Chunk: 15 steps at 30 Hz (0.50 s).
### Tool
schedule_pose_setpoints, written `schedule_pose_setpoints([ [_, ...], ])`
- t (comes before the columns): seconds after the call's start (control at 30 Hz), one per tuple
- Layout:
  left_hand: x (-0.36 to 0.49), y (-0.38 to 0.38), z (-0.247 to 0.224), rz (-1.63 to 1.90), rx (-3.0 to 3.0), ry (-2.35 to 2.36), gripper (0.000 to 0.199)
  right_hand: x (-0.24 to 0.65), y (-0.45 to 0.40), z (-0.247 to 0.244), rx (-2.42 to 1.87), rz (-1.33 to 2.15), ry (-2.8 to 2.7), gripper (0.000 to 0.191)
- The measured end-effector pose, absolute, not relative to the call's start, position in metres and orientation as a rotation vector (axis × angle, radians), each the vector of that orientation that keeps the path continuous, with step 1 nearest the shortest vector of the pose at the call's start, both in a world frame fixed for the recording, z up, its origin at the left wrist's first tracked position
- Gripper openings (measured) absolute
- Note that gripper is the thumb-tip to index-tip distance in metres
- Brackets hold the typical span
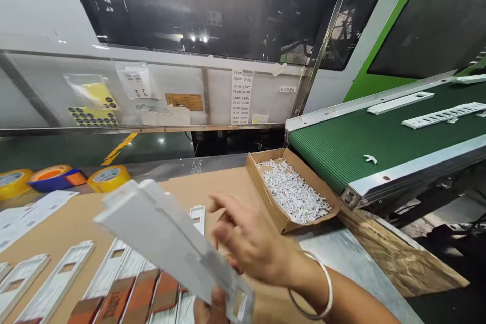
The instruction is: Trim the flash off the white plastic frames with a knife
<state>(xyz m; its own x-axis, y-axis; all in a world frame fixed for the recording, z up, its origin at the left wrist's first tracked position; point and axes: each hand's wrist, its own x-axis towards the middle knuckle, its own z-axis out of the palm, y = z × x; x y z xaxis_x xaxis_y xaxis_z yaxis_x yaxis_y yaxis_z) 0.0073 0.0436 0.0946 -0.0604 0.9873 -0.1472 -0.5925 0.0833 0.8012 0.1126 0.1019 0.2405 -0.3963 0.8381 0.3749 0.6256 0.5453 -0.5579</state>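
Observation:
My left hand (pixel 208 308) is at the bottom edge of the view, holding up a long white plastic panel (pixel 163 233) with a rectangular slot near its lower end. My right hand (pixel 250 240) is beside the panel with its fingers apart, close against the panel's edge. A thin bangle (pixel 317 286) circles my right wrist. Below both hands, several white slotted plastic strips (pixel 56 278) lie side by side on a brown cardboard sheet (pixel 91 217). A cardboard tray (pixel 266 202) full of small white clips stands to the right of my hands.
A green conveyor belt (pixel 334 147) with a metal rail carries white slotted strips (pixel 444 115) and one loose clip (pixel 370 159). Rolls of yellow tape (pixel 109 178) lie at the far left. Behind stands a machine wall (pixel 212 91) with labels and dark windows.

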Motion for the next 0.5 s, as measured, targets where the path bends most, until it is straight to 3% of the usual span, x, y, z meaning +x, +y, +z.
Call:
schedule_pose_setpoints([
  [0.13, -0.021, 0.046, 0.115, 1.536, 0.283, 0.752, 0.077, 0.165, 0.085, 0.142, -1.734, 0.146, -2.105, 0.025],
  [0.2, -0.042, 0.049, 0.122, 1.567, 0.190, 0.733, 0.081, 0.185, 0.067, 0.091, -1.864, 0.117, -2.087, 0.013],
  [0.33, -0.069, 0.047, 0.122, 1.582, 0.059, 0.545, 0.055, 0.205, 0.038, 0.031, -1.938, 0.055, -2.055, 0.017],
  [0.5, -0.077, 0.035, 0.111, 1.531, 0.001, 0.198, 0.043, 0.200, 0.022, 0.026, -1.868, 0.009, -1.957, 0.031],
])
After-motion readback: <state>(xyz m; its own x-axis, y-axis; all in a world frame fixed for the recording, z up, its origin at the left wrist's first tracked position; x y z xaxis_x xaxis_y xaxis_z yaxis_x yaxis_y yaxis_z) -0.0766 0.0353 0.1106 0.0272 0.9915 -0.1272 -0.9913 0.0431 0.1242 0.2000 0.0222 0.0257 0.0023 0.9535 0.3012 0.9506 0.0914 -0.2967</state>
